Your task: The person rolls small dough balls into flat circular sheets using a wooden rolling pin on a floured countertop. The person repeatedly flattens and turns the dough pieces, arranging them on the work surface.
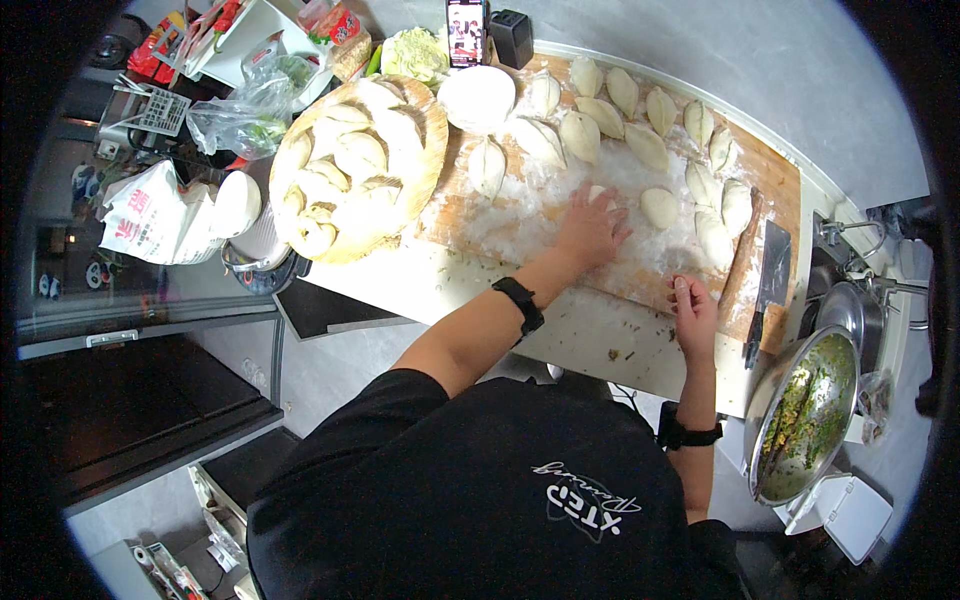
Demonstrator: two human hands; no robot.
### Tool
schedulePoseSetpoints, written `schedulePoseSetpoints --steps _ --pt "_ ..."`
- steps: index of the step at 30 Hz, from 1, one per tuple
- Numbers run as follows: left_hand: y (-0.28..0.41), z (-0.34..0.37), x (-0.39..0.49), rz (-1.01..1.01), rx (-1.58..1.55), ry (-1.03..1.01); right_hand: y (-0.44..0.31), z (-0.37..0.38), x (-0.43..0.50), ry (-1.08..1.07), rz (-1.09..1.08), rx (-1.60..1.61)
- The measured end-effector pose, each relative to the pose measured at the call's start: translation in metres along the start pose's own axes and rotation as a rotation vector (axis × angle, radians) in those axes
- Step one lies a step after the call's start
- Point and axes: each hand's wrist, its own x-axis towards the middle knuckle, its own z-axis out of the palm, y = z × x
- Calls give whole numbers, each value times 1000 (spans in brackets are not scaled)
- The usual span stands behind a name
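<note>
My left hand (pixel 596 229) lies over a small piece of dough (pixel 601 193) on the floured wooden board (pixel 510 225). Its fingers hide most of the piece, so I cannot tell whether they grip it. To the right, a round flattened dough piece (pixel 659 208) rests apart from the hand. My right hand (pixel 693 306) hovers by the board's front edge, fingers curled in, and nothing shows in them. Several filled dumplings (pixel 600 116) line the back and right of the board. More large dumplings (pixel 360 154) sit on a round woven tray (pixel 429 127) at the left.
A rolling pin (pixel 741 255) and a cleaver (pixel 772 262) lie at the board's right end. Beyond them, a metal bowl (pixel 806 420) holds chopped green filling, near the sink. At the back stand a white bowl (pixel 476 97), cabbage (pixel 414 54) and a phone (pixel 467 34).
</note>
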Motion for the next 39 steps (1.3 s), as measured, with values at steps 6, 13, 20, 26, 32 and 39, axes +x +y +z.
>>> schedulePoseSetpoints --steps 6,13,20,26,32,39 --pt "-25 12 -1 17 120 -9 14 -33 9 217 -111 -117" --pt "-60 -31 -46 121 137 -109 36 -83 14 551 34 -973" --pt "-46 -46 -42 -70 235 -44 50 -111 28 629 425 -1236" --pt "21 5 4 125 -87 -149 37 -81 36 549 -137 -1070" --pt "38 71 42 181 -75 -162 45 -60 57 446 172 -1086" --pt "18 15 -5 214 -168 -378 50 -85 28 455 56 -553"
